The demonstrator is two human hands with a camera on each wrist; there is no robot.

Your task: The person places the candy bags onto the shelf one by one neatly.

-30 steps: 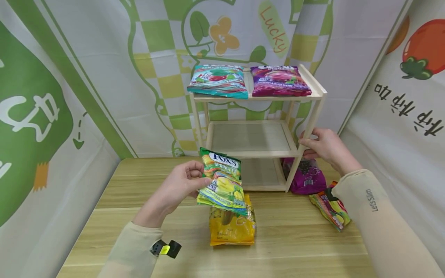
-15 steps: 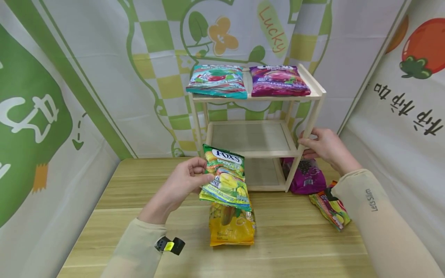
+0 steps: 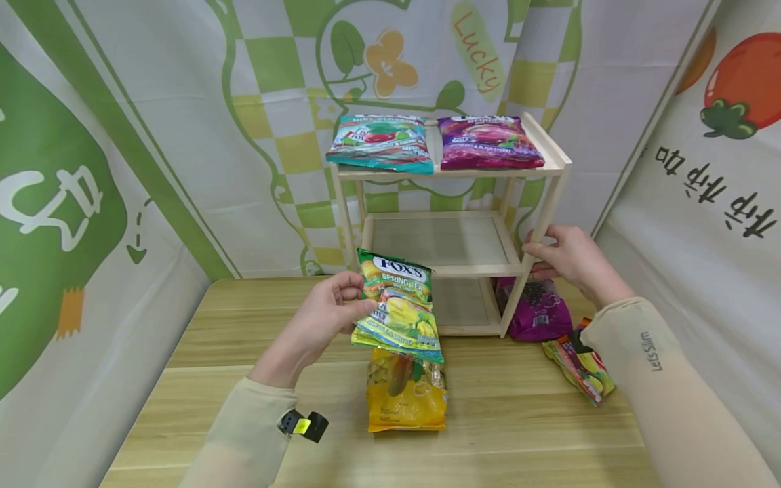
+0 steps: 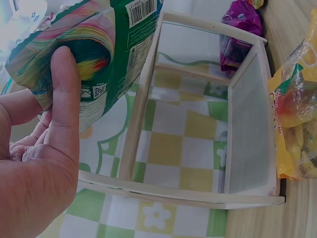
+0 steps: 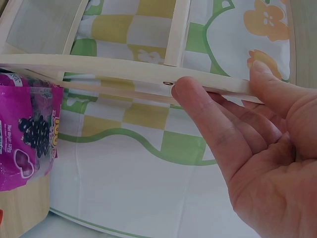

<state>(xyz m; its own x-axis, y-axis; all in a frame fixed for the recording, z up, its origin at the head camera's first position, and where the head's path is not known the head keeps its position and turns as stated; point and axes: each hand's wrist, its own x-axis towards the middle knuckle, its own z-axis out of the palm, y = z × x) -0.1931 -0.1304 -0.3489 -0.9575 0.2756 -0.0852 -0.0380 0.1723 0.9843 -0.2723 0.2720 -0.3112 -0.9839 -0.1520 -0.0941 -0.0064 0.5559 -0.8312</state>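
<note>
My left hand [image 3: 329, 315] pinches a green and yellow candy bag [image 3: 399, 308] marked "Fox's Spring Tea" by its left edge. It hangs tilted in front of the lower part of a wooden shelf rack [image 3: 436, 270]. In the left wrist view the thumb or a finger lies across the candy bag's printed side [image 4: 106, 44]. My right hand [image 3: 570, 257] grips the rack's right front post [image 3: 545, 210], thumb in front and fingers behind. Below the held bag, an orange-yellow bag [image 3: 407, 403] lies on the table, its top overlapped by it in the head view.
On the top shelf lie a teal candy bag [image 3: 383, 144] and a purple one [image 3: 490, 144]. A magenta bag [image 3: 539, 312] stands beside the rack's right foot, with a multicoloured bag [image 3: 582, 369] nearer. Printed curtains [image 3: 274, 135] enclose the wooden table [image 3: 244, 318].
The left hand has moved slightly right and up with the green and yellow candy bag, uncovering more of the orange-yellow bag. The right hand stays on the post.
</note>
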